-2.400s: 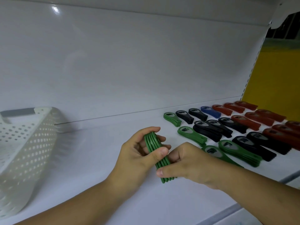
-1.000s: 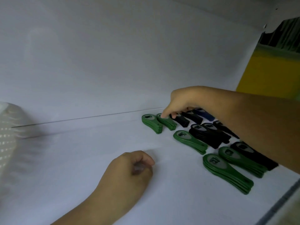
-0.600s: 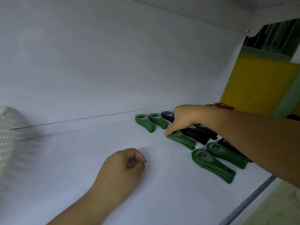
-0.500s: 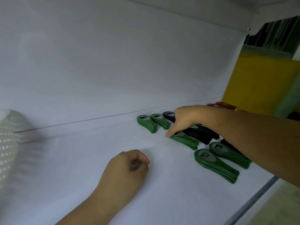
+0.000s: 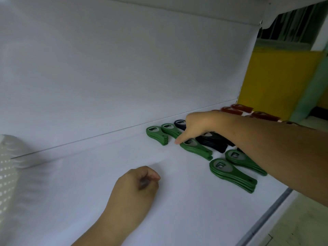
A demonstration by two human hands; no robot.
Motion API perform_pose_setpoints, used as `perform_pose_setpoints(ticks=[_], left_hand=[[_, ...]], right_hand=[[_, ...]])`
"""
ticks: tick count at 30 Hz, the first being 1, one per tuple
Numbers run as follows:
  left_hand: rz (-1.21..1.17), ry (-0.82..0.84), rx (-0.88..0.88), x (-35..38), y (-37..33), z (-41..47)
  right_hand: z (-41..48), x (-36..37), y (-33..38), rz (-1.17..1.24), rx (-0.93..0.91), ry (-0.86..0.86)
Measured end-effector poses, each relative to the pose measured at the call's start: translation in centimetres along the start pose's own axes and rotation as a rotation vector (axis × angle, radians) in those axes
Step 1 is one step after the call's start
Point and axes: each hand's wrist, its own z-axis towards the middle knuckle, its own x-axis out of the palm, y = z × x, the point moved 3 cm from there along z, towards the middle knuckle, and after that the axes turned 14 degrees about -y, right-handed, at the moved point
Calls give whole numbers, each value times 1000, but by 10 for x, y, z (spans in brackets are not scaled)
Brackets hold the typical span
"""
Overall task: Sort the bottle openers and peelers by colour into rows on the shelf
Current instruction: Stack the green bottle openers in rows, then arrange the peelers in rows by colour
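Observation:
Green bottle openers lie in stacks on the white shelf [image 5: 186,201]: two stacks at the back [image 5: 157,135] [image 5: 170,129], one in the second row [image 5: 195,148], and two nearer the front [image 5: 230,173] [image 5: 245,161]. Black openers [image 5: 213,142] lie to their right, with red openers [image 5: 232,110] farther right. My right hand [image 5: 197,126] reaches over the black ones. Its fingertip touches the head end of the second-row green stack. My left hand [image 5: 134,189] rests on the shelf in a fist and holds nothing.
A white perforated basket [image 5: 7,174] stands blurred at the far left. The shelf's back panel [image 5: 124,68] rises behind the rows. A metal front rail [image 5: 271,210] edges the shelf, and a yellow wall [image 5: 276,77] lies beyond the right end.
The green stack that both hands held now lies in the back row. My right hand moved from the back row to the second-row green stack. My left hand stayed in a fist.

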Motion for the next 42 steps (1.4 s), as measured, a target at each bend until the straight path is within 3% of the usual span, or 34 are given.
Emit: perform_pose_setpoints(ticks=[7, 14, 20, 26, 33, 38, 42], left_hand=[[25, 13, -21, -1, 0, 0], [131, 20, 53, 3, -6, -3], [172, 4, 86, 4, -9, -3], [202, -7, 96, 6, -8, -3], [255, 36, 131, 4, -22, -12], [314, -28, 382, -42, -61, -36], [359, -158, 645, -132, -100, -74]], right_hand=[[-50, -32, -29, -5, -48, -89], [-117, -1, -47, -55, 1, 86], [-121, 14, -43, -37, 28, -54], [-124, 15, -46, 12, 59, -67], [-125, -8, -39, -26, -24, -192], [-112, -12, 15, 163, -206, -308], [-108, -7, 101, 329, -472, -403]])
